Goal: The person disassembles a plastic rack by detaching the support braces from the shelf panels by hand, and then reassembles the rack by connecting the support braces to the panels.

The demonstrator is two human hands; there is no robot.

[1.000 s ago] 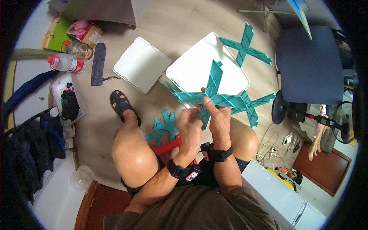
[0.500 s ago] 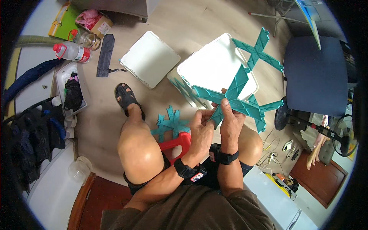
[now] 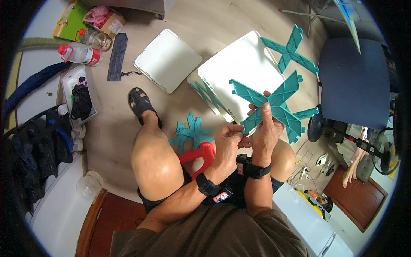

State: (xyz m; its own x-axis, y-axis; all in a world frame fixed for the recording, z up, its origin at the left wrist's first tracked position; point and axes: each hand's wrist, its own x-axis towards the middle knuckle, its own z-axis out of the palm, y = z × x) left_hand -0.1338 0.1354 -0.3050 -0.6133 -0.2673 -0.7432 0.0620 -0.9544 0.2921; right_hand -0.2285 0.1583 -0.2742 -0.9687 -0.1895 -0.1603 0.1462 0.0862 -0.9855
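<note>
A teal plastic X-shaped panel (image 3: 278,103) with ribbed arms is held up before me. My right hand (image 3: 264,137) grips it near its middle, the thumb lying on top. Close by, my left hand (image 3: 227,143) is closed in a pinch at the tip of the panel's lower-left arm. Behind the held panel, more teal arms (image 3: 307,113) stick out; how they join it is hidden. Another teal X-shaped panel (image 3: 290,53) is at the right edge of a white box (image 3: 237,64). Several teal pieces (image 3: 190,132) lie overlapping on the floor near my left knee.
Left of the box is a white square panel (image 3: 168,60). A red plastic object (image 3: 204,156) with an opening is between my legs. Bottles (image 3: 81,55) and an open carton (image 3: 79,96) stand at left. A dark blue chair (image 3: 353,83), a fan (image 3: 381,154) and cables are at right.
The held panel has turned and shifted slightly right, with my right hand. My left hand's fingers have slid from along the lower arm to its tip.
</note>
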